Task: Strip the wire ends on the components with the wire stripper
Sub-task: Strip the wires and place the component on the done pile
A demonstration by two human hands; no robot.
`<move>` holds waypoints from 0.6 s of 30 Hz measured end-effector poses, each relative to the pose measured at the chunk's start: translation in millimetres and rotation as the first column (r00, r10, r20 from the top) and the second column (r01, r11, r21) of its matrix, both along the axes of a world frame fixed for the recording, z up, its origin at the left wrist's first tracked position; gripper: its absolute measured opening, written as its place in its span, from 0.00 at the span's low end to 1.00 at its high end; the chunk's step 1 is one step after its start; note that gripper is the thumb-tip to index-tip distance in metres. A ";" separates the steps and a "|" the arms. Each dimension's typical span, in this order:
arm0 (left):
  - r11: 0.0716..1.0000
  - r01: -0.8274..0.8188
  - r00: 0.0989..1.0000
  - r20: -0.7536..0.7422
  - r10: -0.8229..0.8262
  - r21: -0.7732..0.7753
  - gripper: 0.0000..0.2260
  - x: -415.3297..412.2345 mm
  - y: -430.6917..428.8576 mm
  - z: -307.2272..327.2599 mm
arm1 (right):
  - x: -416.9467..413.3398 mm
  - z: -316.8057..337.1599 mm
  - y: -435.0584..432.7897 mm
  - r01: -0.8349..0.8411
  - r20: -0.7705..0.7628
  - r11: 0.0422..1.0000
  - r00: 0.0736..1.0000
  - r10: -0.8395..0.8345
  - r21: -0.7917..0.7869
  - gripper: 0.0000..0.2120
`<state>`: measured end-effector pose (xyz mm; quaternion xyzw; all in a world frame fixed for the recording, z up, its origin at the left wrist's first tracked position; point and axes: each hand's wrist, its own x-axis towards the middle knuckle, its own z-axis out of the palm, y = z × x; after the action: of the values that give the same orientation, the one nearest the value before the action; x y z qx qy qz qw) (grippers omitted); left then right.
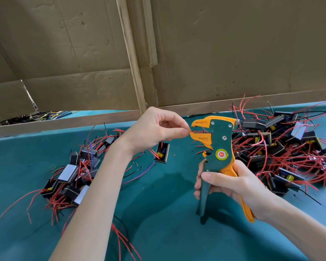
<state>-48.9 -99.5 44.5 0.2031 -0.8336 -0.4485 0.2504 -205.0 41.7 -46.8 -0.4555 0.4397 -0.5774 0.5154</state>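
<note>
One green-and-orange plastic wire stripper. Two hands: left hand, right hand. Two tangled heaps of black box-shaped components with red wires, left heap and right heap, each too tangled to count. One single component lies between them.

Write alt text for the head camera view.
A person's left hand pinches a red wire at the jaws of a green and orange wire stripper, gripped by the right hand. Wired black components lie piled either side on a green table.
</note>
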 end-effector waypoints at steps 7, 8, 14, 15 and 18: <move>0.999 0.036 0.999 0.017 -0.035 -0.023 0.05 3.3 -0.4 3.7 | 3.7 5.5 5.8 0.043 -0.053 0.999 0.998 -0.043 -0.007 0.03; 0.999 0.039 0.999 0.019 -0.038 -0.025 0.04 3.5 -0.2 4.3 | 3.8 6.3 6.5 0.046 -0.053 0.999 0.998 -0.046 -0.007 0.03; 0.998 0.051 0.998 0.037 -0.050 -0.047 0.05 4.6 1.7 7.6 | 6.5 8.8 7.6 0.081 -0.100 0.996 0.992 -0.078 0.025 0.09; 0.997 0.052 0.998 0.044 -0.050 -0.050 0.05 4.7 1.9 8.0 | 7.4 9.1 7.9 0.091 -0.112 0.995 0.990 -0.086 0.037 0.09; 0.998 0.035 0.998 0.061 -0.032 -0.046 0.05 4.1 2.3 7.6 | 8.3 10.0 8.3 0.111 -0.111 0.991 0.989 -0.102 0.077 0.09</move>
<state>-44.8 -97.2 52.1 0.1965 -0.8544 -0.4266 0.2224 -196.7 50.0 -36.8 -0.4397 0.5139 -0.5603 0.4782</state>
